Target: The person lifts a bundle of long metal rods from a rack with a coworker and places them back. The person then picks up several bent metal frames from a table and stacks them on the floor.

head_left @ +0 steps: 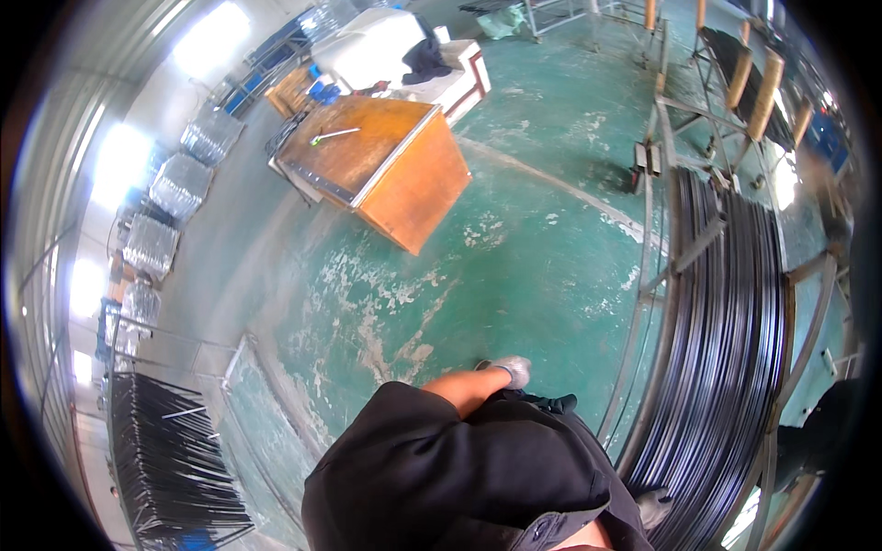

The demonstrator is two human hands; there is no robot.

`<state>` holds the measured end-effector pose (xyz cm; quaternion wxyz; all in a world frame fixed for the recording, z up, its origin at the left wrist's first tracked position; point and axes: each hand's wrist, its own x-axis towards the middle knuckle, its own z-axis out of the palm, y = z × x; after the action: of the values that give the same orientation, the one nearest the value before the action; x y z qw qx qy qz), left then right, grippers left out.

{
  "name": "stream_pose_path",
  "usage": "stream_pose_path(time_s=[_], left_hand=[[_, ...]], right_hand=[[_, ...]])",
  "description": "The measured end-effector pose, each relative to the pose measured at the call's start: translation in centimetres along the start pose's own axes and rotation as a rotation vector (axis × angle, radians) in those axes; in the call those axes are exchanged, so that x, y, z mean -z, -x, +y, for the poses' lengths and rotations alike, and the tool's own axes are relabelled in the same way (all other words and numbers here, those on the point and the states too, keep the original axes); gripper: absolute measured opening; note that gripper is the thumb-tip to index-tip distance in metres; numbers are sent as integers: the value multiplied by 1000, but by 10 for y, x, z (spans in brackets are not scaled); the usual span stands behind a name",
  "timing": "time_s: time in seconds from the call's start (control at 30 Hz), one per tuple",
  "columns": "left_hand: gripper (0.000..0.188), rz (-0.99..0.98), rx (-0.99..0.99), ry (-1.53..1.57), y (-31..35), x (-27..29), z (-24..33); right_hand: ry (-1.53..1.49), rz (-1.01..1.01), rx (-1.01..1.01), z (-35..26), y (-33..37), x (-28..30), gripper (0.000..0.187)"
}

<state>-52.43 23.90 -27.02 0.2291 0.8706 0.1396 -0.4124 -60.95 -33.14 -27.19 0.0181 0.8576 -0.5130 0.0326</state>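
Bent across the front of my body, my left arm ends in my left hand (517, 370), which wears a grey glove with a blue edge at the wrist. Its fingers are too small and turned away to read, and I see nothing clearly held. Low on the right, my right hand (654, 508), also in a grey glove, is beside the near end of a thick bundle of long black strips (726, 349). It seems to touch the bundle's left edge, but its fingers are partly hidden. The strips lie lengthwise in a metal rack (663, 119).
Ahead stands an orange-brown wooden table (418, 188) with a thin tool (335, 135) on top. A cart of black rods (175, 450) is at lower left. Wrapped bales (152, 246) line the left wall. Rollers (765, 96) sit far right; dark clothing (818, 432) shows at the right edge.
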Motion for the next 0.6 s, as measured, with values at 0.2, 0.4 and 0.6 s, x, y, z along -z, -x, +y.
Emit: stream_pose_path(time_s=[0.2, 0.4, 0.6], left_hand=[[39, 114, -249, 260, 2, -5, -79], [39, 217, -35, 287, 24, -6, -288], [45, 305, 352, 446, 85, 14, -491]], right_hand=[[-151, 257, 76, -42, 39, 18, 59], [-544, -219, 354, -151, 237, 46, 53], [-241, -671, 535, -217, 375, -26, 36]])
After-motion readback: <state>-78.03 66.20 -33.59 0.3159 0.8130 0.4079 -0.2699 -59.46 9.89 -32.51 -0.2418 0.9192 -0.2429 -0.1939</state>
